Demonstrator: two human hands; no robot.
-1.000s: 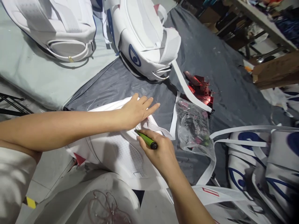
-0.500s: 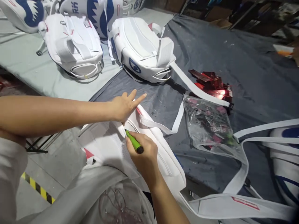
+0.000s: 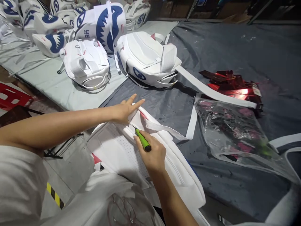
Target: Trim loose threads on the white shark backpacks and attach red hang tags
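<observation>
A white backpack lies on its side at the near edge of the dark grey table cover, partly on my lap. My left hand rests flat on its upper edge, fingers spread, pressing the fabric. My right hand grips a green-handled tool, its tip at the seam beside my left hand. A white strap runs from the backpack across the cover.
A clear plastic bag of small dark and pink parts lies to the right, with shiny red scraps behind it. Two white backpacks and several shark-print bags sit at the back left. Floor with yellow-black tape lies below left.
The view has tilted up and shifted left, showing more bags at the back. Both hands stay on the backpack; the tool tip has moved slightly along the seam.
</observation>
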